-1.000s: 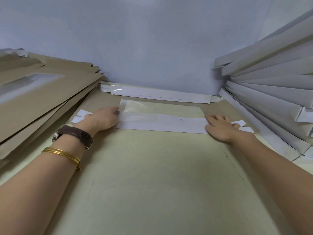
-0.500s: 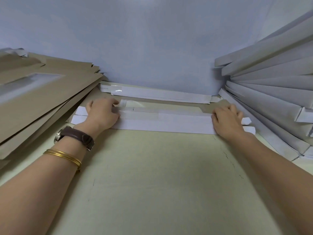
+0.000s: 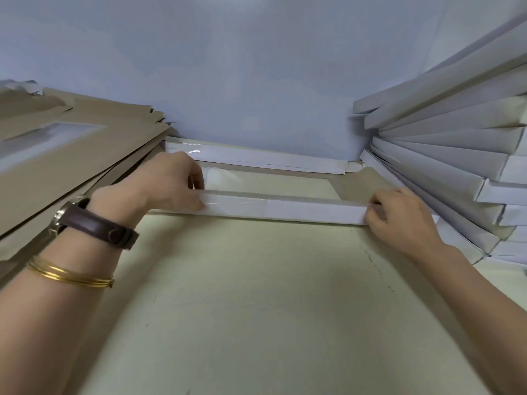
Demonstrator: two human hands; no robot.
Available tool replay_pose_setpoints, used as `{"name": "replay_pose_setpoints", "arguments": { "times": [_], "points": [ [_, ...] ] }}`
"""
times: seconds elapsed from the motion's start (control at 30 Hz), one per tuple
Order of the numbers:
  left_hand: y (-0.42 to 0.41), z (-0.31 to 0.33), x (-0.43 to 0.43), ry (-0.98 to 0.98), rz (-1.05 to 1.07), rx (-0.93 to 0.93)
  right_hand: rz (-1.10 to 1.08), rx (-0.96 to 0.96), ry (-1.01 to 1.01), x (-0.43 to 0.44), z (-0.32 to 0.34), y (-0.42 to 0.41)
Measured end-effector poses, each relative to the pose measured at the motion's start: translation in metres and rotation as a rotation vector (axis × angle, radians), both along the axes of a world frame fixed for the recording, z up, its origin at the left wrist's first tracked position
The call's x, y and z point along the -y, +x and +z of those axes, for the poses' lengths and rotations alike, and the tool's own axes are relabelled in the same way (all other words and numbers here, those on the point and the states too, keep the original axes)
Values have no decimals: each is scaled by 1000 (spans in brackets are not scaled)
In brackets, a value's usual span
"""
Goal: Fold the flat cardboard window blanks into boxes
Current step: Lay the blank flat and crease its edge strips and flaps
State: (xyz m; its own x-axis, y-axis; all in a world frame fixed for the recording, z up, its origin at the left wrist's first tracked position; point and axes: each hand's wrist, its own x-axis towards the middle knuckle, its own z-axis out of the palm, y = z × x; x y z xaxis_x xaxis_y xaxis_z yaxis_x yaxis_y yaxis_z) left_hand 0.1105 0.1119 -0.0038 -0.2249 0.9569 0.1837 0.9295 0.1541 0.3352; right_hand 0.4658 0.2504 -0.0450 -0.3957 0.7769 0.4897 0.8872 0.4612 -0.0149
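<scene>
The left hand (image 3: 168, 183) pinches the left end of the cardboard blank (image 3: 299, 208), thumb on its white near face and fingers curled over behind it. The right hand (image 3: 399, 220) grips the right end, fingers bent around the edge. Between the 2 hands the blank's long white panel stands raised above the table (image 3: 256, 295). Just beyond the grips its clear window film (image 3: 265, 181) and brown flap (image 3: 355, 186) lie flat (the panel's film glints near the left thumb). Outside the left hand leans a stack of flat brown blanks (image 3: 71, 161); outside the right hand, a stack of folded white boxes (image 3: 456, 158). Beyond both grips, 1 folded box (image 3: 271, 159) lies along the wall (image 3: 256, 81).
</scene>
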Motion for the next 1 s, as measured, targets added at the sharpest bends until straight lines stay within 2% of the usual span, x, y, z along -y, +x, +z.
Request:
{"name": "replay_pose_setpoints", "arguments": {
  "times": [0.23, 0.37, 0.63, 0.87, 1.0],
  "points": [
    [15, -10, -1, -124, -90, -152, -21, -5, -82, 23, -9, 6],
    [26, -23, -4, -191, -138, -138, -1, 20, -121, 32, -11, 0],
    [43, -40, -9, -356, -223, -245, 70, 123, -184, 43, -18, -20],
    [57, -50, -8, -328, -249, -255, 176, 222, -198, 55, -21, -40],
    [69, -54, -8, -307, -311, -200, 242, 234, -195, 62, -22, -57]
  ]
}}
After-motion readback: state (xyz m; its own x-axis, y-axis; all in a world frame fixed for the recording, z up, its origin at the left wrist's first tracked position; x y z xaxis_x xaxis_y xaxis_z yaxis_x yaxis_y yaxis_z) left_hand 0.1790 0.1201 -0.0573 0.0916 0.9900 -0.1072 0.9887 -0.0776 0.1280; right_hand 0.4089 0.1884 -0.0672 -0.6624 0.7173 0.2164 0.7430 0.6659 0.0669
